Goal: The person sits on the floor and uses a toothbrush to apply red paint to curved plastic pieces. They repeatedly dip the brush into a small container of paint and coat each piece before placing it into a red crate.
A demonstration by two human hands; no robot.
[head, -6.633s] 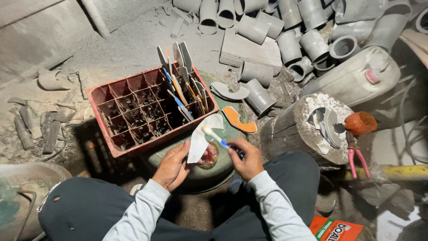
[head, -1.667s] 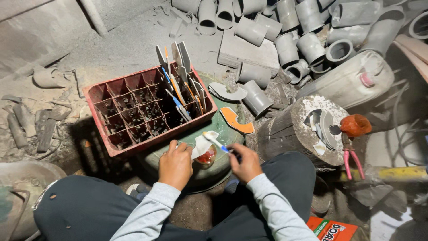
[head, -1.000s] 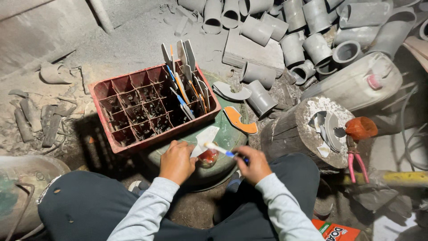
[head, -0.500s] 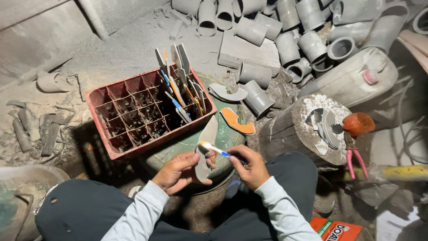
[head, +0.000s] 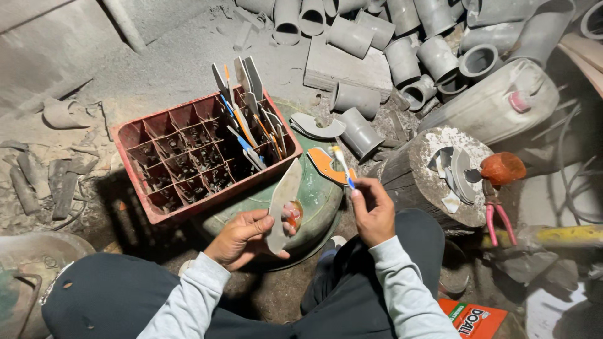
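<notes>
Beside crate (head: 188,163), left hand (head: 242,235) grips blade (head: 282,204) edgewise.

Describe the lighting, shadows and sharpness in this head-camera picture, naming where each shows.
Head view: light is dim and uneven, brightest on the grey pipe offcuts at the top; the red crate throws a dark shadow to its lower left; corners bend from wide-angle distortion; the left hand with its curved plastic piece and the right hand with a toothbrush look fairly sharp.

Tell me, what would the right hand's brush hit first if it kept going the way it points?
Likely the orange cut-out on the green drum: the right hand aims its brush up and away over it, though depth is unclear.
</notes>
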